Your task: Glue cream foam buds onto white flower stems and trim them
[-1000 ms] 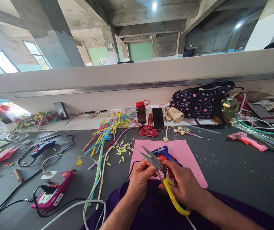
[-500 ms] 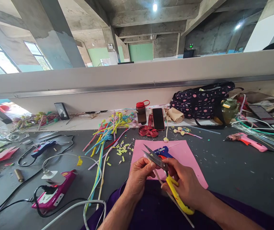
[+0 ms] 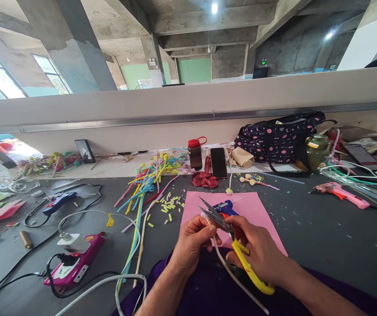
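My left hand [image 3: 195, 239] pinches a long pale cord [image 3: 233, 278] near its upper end, where a small whitish-pink tuft shows at the fingertips. The rest of the cord hangs down over my dark purple lap. In my right hand [image 3: 257, 245] is a pair of yellow-handled scissors [image 3: 251, 274], fingers wrapped around the handles. The blades point up and left, slightly parted, just above my left fingertips. Under both hands lies a pink sheet [image 3: 254, 213], with a blue glue gun [image 3: 224, 207] on it, partly hidden by the scissors.
Small yellow-green pieces [image 3: 168, 204] and colourful fuzzy stems [image 3: 145, 184] lie left of the sheet. A magenta power strip [image 3: 76, 261] with cables stands at left. Behind are a bottle [image 3: 194, 157], a phone [image 3: 219, 162] and a patterned bag [image 3: 274, 140]. A pink glue gun [image 3: 340, 194] lies right.
The scissors and my right hand have shifted slightly right and down. The cord's loose length now bows outward below my left hand, which stays nearly in place.
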Demonstrator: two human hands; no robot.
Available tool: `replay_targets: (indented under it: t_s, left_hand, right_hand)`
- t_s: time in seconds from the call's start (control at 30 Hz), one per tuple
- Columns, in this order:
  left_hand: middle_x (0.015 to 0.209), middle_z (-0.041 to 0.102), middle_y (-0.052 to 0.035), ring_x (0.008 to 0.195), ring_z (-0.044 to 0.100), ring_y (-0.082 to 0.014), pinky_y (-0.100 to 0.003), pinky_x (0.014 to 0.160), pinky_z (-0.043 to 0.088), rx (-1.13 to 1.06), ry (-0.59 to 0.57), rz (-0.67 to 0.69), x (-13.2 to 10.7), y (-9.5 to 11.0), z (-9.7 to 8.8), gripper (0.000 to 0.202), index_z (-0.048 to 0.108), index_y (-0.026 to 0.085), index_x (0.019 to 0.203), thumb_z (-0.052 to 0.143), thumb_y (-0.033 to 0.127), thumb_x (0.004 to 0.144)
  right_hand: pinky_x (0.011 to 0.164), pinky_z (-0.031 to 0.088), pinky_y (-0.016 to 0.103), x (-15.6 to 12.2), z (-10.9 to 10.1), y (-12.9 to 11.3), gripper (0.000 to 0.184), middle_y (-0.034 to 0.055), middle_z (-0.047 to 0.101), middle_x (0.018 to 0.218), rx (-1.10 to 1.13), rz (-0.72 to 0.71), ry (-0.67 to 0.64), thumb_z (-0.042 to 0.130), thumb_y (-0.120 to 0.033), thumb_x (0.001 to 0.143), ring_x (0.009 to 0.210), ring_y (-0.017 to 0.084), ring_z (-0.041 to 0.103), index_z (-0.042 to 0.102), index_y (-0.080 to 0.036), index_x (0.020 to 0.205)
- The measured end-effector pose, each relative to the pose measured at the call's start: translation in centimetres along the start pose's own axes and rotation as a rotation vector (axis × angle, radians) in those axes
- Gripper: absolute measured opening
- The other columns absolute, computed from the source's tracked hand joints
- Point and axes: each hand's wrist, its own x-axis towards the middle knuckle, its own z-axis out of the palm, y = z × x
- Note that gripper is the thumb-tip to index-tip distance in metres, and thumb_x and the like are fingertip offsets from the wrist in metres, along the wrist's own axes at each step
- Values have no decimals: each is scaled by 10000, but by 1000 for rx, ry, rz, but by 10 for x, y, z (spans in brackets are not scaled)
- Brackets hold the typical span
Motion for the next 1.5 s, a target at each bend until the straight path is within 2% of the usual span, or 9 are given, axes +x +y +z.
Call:
replay_targets:
  t_s: [0.3,0.67,0.9,1.33,1.5]
  left_hand:
    - [547,644,-6,405,494,-60,-154,411,340,36,-35,14,0,-2,-2,168,563,143,683,684,255,714]
    - [530,639,-10,395,466,-50,-153,404,312,49,-78,18,1,-3,-4,176,571,137,666,681,266,716]
    - [536,632,-8,412,479,-58,-164,423,322,73,-84,28,1,-3,-8,170,578,138,673,687,263,712]
    - [531,623,-4,424,483,-63,-169,433,322,68,-102,27,0,-2,-8,174,568,145,658,685,261,715]
    - [539,636,-11,416,473,-61,-170,429,317,75,-93,27,0,-2,-8,174,572,142,657,686,262,712]
  right_hand:
    - [621,389,255,0,3,7,591,-5,564,876,-79,-66,75,675,-258,666,717,150,526,410,-249,1194]
    - [601,381,240,0,2,5,542,-10,576,851,-79,-100,72,657,-257,704,689,140,527,407,-252,1186]
    - [590,379,232,1,1,5,557,-12,577,846,-73,-91,68,671,-247,676,691,139,527,427,-244,1177]
    - [562,368,223,-1,2,7,530,2,594,851,-43,-77,17,650,-322,738,693,139,531,412,-216,1200]
    - [582,372,229,-1,3,8,522,-7,596,831,-66,-93,46,660,-307,724,674,134,525,430,-227,1186]
